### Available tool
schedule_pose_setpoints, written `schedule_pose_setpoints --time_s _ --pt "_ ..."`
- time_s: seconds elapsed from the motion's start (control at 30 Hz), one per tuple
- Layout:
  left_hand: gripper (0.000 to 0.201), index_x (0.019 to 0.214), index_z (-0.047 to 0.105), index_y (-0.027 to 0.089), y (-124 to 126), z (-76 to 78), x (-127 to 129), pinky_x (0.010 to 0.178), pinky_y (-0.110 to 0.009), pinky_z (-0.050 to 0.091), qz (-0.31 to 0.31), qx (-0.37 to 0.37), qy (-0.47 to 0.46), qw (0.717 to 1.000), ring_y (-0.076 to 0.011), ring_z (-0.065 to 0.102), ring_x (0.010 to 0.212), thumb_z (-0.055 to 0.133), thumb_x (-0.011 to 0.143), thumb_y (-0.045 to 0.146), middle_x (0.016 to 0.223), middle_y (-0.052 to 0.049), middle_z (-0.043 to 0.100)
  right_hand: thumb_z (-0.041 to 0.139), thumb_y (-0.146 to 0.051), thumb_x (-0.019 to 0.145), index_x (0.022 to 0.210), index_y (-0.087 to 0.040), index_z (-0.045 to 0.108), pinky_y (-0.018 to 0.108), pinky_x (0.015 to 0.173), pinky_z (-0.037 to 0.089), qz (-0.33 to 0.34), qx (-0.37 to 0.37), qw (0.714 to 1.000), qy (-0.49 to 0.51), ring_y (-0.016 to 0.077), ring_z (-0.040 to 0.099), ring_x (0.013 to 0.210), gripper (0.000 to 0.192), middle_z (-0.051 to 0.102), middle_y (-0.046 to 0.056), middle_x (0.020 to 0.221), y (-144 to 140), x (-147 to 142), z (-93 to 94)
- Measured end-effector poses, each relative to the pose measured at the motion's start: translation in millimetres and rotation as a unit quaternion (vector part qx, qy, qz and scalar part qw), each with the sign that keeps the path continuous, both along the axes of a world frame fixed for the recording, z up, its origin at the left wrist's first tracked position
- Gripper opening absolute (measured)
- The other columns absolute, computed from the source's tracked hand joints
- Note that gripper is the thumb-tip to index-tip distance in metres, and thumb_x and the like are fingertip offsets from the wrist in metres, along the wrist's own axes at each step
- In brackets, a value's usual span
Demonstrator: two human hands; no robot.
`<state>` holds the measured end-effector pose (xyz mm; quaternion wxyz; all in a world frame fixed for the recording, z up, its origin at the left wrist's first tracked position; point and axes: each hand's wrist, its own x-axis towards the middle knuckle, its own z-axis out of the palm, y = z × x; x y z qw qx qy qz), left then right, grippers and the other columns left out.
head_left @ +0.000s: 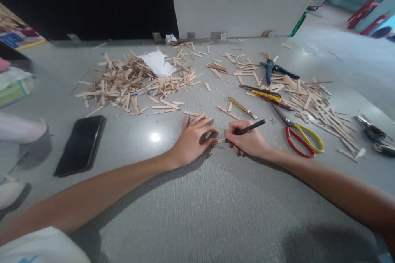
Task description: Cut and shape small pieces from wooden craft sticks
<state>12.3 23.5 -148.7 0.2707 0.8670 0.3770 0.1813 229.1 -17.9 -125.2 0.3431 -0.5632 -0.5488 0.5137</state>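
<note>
At far left lay our phone (80,144), then a big heap of cut sticks (129,84), a sign that much cutting was already done. Our left hand (193,139) pressed its fingers, slightly spread, down on one small stick (221,141) lying flat on the floor (197,213). Our right hand (247,139) pinched a knife (250,128) closed-fingered, its tip at that stick. Scissors (300,137) and a pile of whole sticks (311,102) at right suggested plenty left.
</note>
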Motion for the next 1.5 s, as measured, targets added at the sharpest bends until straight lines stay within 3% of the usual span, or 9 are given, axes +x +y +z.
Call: schedule_pose_setpoints --time_s 0.67,0.87,1.03,1.1,1.2,1.27,1.37,1.43,1.5 --pt "0.022 0.121 0.078 0.025 0 -3.3 -1 0.128 -0.079 0.017 -0.002 0.011 -0.012 1.0 -0.039 0.044 0.159 0.073 0.105 0.039 0.158 -0.012 0.064 0.082 -0.057 0.08 0.058 -0.024 0.05 0.016 0.025 0.034 -0.001 -0.018 1.0 0.009 0.0067 0.046 0.029 0.052 0.058 -0.004 0.045 2 0 7.5" --pt "0.02 0.117 0.079 0.024 1 -6.2 -1 0.128 -0.078 0.022 0.009 0.024 -0.027 0.999 -0.0362 0.05 0.154 0.06 0.111 0.027 0.15 -0.012 0.069 0.078 -0.057 0.086 0.067 -0.024 0.053 0.017 0.026 0.03 -0.022 0.014 1.0 0.011 0.0064 0.043 0.029 0.046 0.057 -0.006 0.047 0 1 4.6" --pt "0.04 0.109 0.081 0.024 1 -3.6 -1 0.129 -0.077 0.02 0.02 0.011 -0.038 0.999 -0.0346 0.052 0.153 0.042 0.117 0.034 0.146 -0.01 0.073 0.08 -0.057 0.087 0.078 -0.023 0.06 0.017 0.028 0.029 -0.027 0.037 0.999 0.026 0.0067 0.041 0.032 0.04 0.055 -0.008 0.049 -1 2 0.1" --pt "0.039 0.107 0.081 0.024 1 -1.8 -1 0.129 -0.076 0.02 0.021 0.003 -0.04 0.999 -0.0354 0.051 0.154 0.045 0.116 0.037 0.146 -0.01 0.072 0.08 -0.052 0.088 0.081 -0.021 0.063 0.018 0.033 0.035 -0.037 0.065 0.997 0.023 0.0067 0.046 0.038 0.036 0.056 -0.007 0.056 -1 4 -2.9" --pt "0.018 0.108 0.081 0.024 1 -0.7 0 0.13 -0.076 0.02 0.016 0.007 -0.037 0.999 -0.038 0.052 0.153 0.069 0.105 0.037 0.147 -0.011 0.072 0.076 -0.043 0.09 0.104 -0.019 0.069 0.019 0.038 0.044 -0.073 0.104 0.992 0.012 0.0072 0.056 0.046 0.029 0.072 0.002 0.084 2 6 -7.9" --pt "0.013 0.106 0.081 0.023 2 -1.5 0 0.13 -0.076 0.02 0.018 0.012 -0.036 0.999 -0.0392 0.053 0.151 0.079 0.098 0.034 0.146 -0.012 0.072 0.07 -0.04 0.091 0.127 -0.017 0.066 0.021 0.036 0.045 -0.107 0.095 0.99 0.006 0.0083 0.06 0.048 0.043 0.077 0.012 0.11 4 7 -10.7" --pt "0.012 0.103 0.081 0.023 3 -3.9 0 0.129 -0.076 0.022 0.024 0.009 -0.037 0.999 -0.0395 0.055 0.15 0.083 0.095 0.031 0.144 -0.013 0.073 0.063 -0.036 0.091 0.152 -0.016 0.055 0.023 0.034 0.045 -0.144 0.081 0.986 -0.001 0.0103 0.064 0.052 0.065 0.071 0.021 0.138 7 7 -13.3" --pt "0.01 0.101 0.082 0.023 4 -5.9 -1 0.129 -0.076 0.022 0.025 0.008 -0.038 0.999 -0.0392 0.055 0.149 0.082 0.096 0.031 0.144 -0.012 0.073 0.062 -0.033 0.091 0.162 -0.02 0.046 0.024 0.035 0.047 -0.145 0.088 0.986 -0.005 0.0116 0.067 0.056 0.074 0.067 0.021 0.146 7 6 -14.5" --pt "0.008 0.099 0.082 0.024 5 -7.6 -2 0.129 -0.077 0.022 0.023 0.015 -0.041 0.999 -0.0386 0.056 0.148 0.078 0.098 0.03 0.143 -0.012 0.074 0.061 -0.032 0.09 0.165 -0.021 0.041 0.023 0.036 0.046 -0.136 0.088 0.987 -0.002 0.0129 0.067 0.058 0.079 0.071 0.021 0.14 6 5 -15.8"
